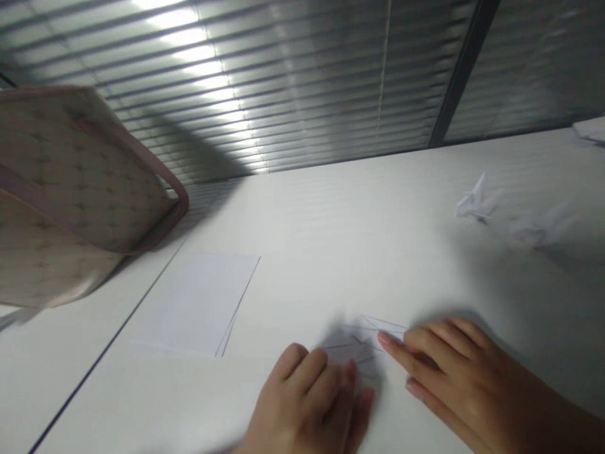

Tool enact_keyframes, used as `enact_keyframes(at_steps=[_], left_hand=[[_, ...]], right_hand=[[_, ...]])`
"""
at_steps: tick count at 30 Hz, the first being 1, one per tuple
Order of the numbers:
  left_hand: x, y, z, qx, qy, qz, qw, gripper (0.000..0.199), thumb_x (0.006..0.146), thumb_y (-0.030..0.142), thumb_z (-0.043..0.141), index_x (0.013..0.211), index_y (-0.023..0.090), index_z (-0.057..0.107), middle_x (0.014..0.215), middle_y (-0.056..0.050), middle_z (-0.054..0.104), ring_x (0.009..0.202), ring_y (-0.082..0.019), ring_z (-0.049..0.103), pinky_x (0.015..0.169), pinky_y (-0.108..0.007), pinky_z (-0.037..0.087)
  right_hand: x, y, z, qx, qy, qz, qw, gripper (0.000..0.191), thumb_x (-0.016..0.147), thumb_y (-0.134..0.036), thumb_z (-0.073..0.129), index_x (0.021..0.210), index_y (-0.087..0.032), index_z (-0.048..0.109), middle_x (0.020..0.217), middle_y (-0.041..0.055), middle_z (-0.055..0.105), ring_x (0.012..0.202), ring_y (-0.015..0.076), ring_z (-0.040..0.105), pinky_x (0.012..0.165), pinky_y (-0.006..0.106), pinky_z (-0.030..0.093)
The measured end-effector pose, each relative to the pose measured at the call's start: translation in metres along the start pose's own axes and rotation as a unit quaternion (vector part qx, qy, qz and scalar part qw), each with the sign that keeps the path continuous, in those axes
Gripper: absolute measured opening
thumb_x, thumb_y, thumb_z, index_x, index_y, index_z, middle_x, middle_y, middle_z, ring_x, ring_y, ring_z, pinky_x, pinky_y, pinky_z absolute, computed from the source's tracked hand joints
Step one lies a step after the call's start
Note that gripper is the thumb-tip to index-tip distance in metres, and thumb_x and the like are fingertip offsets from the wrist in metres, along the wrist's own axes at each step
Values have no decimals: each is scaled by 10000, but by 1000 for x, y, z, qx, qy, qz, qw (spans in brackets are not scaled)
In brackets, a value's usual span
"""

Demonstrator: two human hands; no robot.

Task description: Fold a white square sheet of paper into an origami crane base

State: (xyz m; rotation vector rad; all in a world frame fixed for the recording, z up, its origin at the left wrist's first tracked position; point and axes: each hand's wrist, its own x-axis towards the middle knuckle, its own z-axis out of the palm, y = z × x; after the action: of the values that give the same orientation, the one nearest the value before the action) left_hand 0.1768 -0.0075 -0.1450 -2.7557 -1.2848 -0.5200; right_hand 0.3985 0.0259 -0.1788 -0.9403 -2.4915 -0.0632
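Observation:
A folded piece of white paper [363, 343], creased into narrow pointed flaps, lies on the table between my two hands. My left hand [309, 400] is closed at its near left side, the fingers curled and the index finger and thumb against the lower edge. My right hand [451, 366] rests at its right end. The right index finger stretches out and presses on the paper, with the thumb held apart below and the other fingers bent. My fingers cover parts of the paper's edges.
A small stack of white paper sheets [201, 302] lies to the left, near a dark table seam [106, 347]. A patterned bag [85, 189] with pink handles stands at the far left. Two folded paper cranes, a nearer one [539, 230] and a farther one [472, 202], sit at the right. Window blinds [307, 82] line the back.

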Motion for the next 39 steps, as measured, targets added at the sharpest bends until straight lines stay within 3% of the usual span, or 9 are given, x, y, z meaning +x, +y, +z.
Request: enact_keyframes(at_steps=[3,5,8,10,13,17,25,31,39], left_hand=[[10,-6,0,-58,86,-53,993,186,880,127,576,713,189,630,615,-1,545,600,-142,504,556,-289,419],[16,-11,6,-123,93,-101,983,39,870,177,612,847,190,640,753,-29,581,716,-159,548,637,-293,480],[23,-15,18,-147,42,-139,979,555,692,468,778,1119,184,565,1015,-91,610,925,-243,573,778,-387,519],[25,-16,24,-138,5,-147,979,643,659,492,792,1166,185,544,1080,-104,608,990,-273,561,838,-442,501],[27,-14,26,-132,-13,-157,979,587,663,446,804,1135,186,570,1084,-100,609,997,-275,560,846,-457,493],[29,-10,22,-163,-16,-173,971,446,648,404,823,974,186,609,1019,-72,615,944,-244,563,824,-419,493],[28,0,20,-240,-31,-174,954,329,675,190,811,902,202,574,908,-18,629,856,-194,586,796,-350,496],[25,-1,22,-289,-28,-163,943,351,688,137,794,986,212,625,997,-40,621,933,-197,590,846,-329,495],[25,-3,23,-395,-36,-157,904,190,717,96,758,827,186,632,1016,-59,560,938,-191,581,837,-304,489]], right_hand=[[3,4,-2,57,11,1,998,351,1000,-275,331,1090,-201,663,861,13,682,793,155,592,748,314,418],[4,7,-2,100,22,18,995,273,971,-265,422,1028,-213,685,839,20,672,793,159,598,739,310,446],[5,14,3,161,48,58,984,158,901,-208,551,907,-227,709,829,28,652,807,159,606,727,299,486],[5,18,7,193,45,90,976,123,858,-180,600,817,-226,707,831,30,645,811,159,611,711,288,507],[6,23,13,211,29,128,969,109,778,-135,667,813,-236,686,862,15,648,827,159,620,718,276,524],[7,24,12,205,-4,167,964,331,718,-103,696,1008,-256,649,988,23,639,950,182,611,830,330,514],[9,17,2,238,-69,185,951,205,722,-75,651,833,-246,628,984,10,615,1002,183,584,892,351,471],[6,12,3,272,-83,205,937,371,757,-76,607,1068,-279,620,1087,29,586,1087,197,533,960,379,433],[8,14,3,297,-111,218,923,293,721,-158,691,994,-258,651,1110,46,567,1109,230,504,1004,418,374]])
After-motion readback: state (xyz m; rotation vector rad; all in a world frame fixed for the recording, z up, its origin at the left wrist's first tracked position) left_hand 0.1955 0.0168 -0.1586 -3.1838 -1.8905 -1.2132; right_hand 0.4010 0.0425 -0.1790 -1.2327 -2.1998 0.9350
